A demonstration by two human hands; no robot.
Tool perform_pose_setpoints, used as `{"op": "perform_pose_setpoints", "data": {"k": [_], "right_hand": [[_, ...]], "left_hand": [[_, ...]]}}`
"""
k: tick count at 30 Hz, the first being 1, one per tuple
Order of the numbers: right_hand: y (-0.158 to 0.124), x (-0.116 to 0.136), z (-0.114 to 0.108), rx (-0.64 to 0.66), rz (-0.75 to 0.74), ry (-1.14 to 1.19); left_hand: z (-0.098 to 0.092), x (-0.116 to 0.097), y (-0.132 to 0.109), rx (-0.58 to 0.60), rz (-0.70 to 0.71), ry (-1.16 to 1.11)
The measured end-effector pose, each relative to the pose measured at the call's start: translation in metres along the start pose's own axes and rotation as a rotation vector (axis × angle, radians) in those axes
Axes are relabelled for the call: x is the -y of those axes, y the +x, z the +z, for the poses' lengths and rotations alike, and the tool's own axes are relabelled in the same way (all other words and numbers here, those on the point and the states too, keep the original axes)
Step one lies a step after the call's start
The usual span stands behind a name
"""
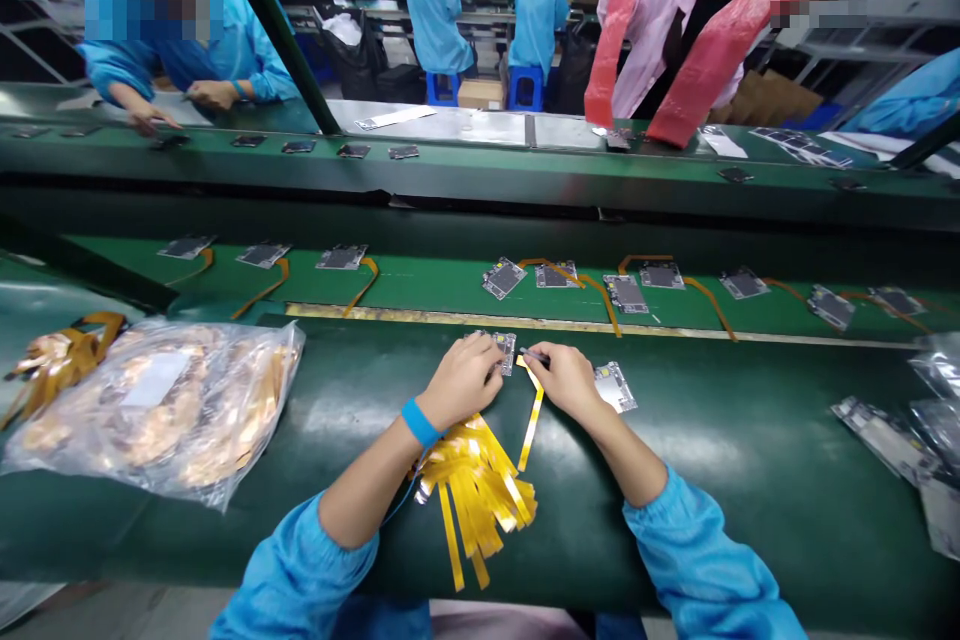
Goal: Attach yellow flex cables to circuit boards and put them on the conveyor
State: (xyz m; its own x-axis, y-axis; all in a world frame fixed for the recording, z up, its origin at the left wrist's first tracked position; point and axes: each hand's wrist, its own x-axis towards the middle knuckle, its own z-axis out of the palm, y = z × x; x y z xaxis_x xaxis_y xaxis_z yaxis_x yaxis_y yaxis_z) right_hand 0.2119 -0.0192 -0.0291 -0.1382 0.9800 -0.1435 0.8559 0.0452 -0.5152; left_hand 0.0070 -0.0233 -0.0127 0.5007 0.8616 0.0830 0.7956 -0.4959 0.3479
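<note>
My left hand [466, 375] is closed on a small circuit board [504, 348] at the middle of the dark green bench [712, 460]. My right hand [562, 378] pinches the upper end of a yellow flex ribbon [531, 420] right beside that board. A loose pile of yellow flex ribbons [476, 485] lies under my left wrist, which wears a blue band. Another small circuit board [616, 386] lies flat just right of my right hand.
A clear bag of ribbons [161, 410] lies at left, with loose ribbons [64, 355] beside it. Several boards with ribbons attached [626, 292] lie on the green conveyor belt behind. Bagged boards [911, 440] sit at right. People in blue and pink coats work across the line.
</note>
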Motion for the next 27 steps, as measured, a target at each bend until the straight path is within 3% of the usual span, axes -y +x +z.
{"op": "perform_pose_setpoints", "data": {"k": [6, 27], "right_hand": [[0.002, 0.004, 0.004, 0.0, 0.039, -0.032], [0.004, 0.008, -0.005, 0.065, 0.037, -0.023]], "left_hand": [[0.014, 0.014, -0.027, -0.067, 0.183, 0.032], [0.018, 0.014, -0.029, 0.032, 0.17, -0.014]]}}
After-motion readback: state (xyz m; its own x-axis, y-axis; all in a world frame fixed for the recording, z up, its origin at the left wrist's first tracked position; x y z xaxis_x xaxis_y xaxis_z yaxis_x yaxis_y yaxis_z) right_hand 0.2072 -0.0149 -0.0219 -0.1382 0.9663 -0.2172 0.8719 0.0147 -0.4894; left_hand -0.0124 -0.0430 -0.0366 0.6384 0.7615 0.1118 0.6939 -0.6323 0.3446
